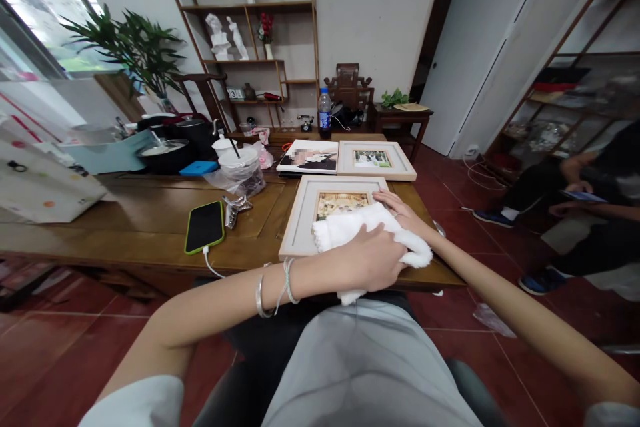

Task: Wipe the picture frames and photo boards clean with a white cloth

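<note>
My left hand (373, 257), with a bangle and a cord bracelet on the wrist, is closed on a white cloth (345, 227). The cloth lies bunched over the lower right part of a light wooden picture frame (295, 217) at the table's front edge. Part of a brownish printed picture (343, 202) shows inside the frame above the cloth. Resting along the frame's right side, my right hand (403, 213) has its fingers stretched out. Some of its fingers and the frame's lower right corner are hidden by the cloth and my left hand.
Behind the frame lie a second picture frame (400, 155) and a white-edged picture (310, 157). A phone (205, 227) on a white cable, a bagged drink cup (239, 170) and a bottle (325, 113) stand about the wooden table (145, 213). People (585, 207) sit at the right.
</note>
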`<state>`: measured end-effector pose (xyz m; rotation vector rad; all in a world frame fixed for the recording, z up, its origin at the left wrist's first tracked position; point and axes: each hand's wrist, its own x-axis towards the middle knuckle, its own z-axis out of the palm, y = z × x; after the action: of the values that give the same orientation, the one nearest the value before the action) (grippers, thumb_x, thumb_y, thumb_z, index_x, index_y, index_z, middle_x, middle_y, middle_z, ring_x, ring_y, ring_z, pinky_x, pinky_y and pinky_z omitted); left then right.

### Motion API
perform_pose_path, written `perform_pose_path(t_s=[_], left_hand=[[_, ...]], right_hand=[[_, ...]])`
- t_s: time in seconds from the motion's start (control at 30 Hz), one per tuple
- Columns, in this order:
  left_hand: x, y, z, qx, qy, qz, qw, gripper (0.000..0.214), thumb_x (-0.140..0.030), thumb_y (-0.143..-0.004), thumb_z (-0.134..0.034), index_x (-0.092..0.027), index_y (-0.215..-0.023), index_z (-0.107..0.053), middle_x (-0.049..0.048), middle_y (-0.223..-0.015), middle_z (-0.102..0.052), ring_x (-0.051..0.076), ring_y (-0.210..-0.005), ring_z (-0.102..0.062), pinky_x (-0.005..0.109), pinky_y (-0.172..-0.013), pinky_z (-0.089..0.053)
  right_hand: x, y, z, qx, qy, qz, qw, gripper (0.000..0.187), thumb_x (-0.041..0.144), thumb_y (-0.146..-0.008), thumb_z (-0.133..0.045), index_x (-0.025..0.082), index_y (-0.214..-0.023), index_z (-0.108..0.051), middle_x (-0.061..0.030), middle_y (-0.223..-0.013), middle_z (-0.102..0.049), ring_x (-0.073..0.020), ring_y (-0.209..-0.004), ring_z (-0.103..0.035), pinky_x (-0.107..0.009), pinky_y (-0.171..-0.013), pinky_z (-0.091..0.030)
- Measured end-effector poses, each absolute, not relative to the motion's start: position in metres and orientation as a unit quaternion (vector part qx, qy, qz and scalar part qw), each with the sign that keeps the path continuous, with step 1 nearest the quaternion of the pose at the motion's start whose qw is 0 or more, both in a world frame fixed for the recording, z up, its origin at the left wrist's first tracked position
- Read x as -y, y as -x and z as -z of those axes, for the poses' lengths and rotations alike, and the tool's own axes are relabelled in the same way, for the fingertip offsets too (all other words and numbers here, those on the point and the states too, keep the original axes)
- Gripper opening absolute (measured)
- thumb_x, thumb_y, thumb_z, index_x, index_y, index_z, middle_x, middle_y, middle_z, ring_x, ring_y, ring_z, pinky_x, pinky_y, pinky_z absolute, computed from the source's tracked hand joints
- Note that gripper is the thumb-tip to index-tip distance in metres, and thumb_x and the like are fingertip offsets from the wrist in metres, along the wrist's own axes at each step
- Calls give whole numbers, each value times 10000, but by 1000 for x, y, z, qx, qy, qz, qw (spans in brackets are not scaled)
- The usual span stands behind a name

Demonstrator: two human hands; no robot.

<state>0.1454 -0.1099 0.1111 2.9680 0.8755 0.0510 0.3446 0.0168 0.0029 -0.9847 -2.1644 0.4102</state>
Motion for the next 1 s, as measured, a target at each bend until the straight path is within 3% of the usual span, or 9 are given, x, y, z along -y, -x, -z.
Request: perform_pose_path(t_s=[0.23,0.4,0.57,0.67,0.83,1.0], left_hand=[[93,-146,-103,-340,-940,11,9,275,-304,-888,-430,-152,-1020,-617,156,-1111,-587,354,-1171,-440,582,-891,-393],[67,-139,-96,-379,-925,17,-18,243,-187,-862,-464,-164,-1072,-585,155,-1186,-554,345,-1204,-418,616,-896,-381],[36,-133,-105,-421,-906,31,-30,281,-69,-830,-454,-158,-1060,-588,146,-1153,-572,313,-1112,-500,573,-852,-435],[15,-136,-111,-430,-900,-23,-69,310,-33,-825,-432,-138,-1074,-585,142,-1185,-556,302,-1097,-508,506,-832,-464],[-23,-155,-95,-346,-919,-94,-161,333,-38,-852,-419,-154,-1125,-569,119,-1408,-378,293,-1266,-361,483,-971,-371],[-38,-153,-82,-305,-939,-38,-154,274,-44,-850,-431,-126,-1046,-604,141,-1214,-544,225,-1055,-548,345,-911,-415]], right_hand=[[-19,-347,-1,836,382,-169,357,425,422,-890,-407,274,-1276,-506,-63,-1369,-470,-242,-1353,-294,-476,-1123,-220],[-19,-348,-1,837,376,-177,356,439,392,-878,-422,251,-1286,-496,-76,-1404,-427,-261,-1356,-284,-499,-1115,-212],[-19,-348,-1,846,366,-162,354,469,359,-844,-473,243,-1298,-481,-90,-1384,-447,-288,-1357,-272,-532,-1102,-207],[-18,-348,-3,854,357,-154,346,492,333,-824,-496,236,-1306,-470,-92,-1385,-442,-296,-1348,-282,-534,-1094,-220],[-14,-344,-8,854,366,-151,337,523,258,-799,-479,197,-1317,-462,-109,-1392,-422,-311,-1316,-324,-538,-1084,-232],[-11,-342,-9,850,379,-153,333,549,183,-768,-446,231,-1314,-471,-71,-1396,-427,-295,-1334,-298,-541,-1094,-219]])
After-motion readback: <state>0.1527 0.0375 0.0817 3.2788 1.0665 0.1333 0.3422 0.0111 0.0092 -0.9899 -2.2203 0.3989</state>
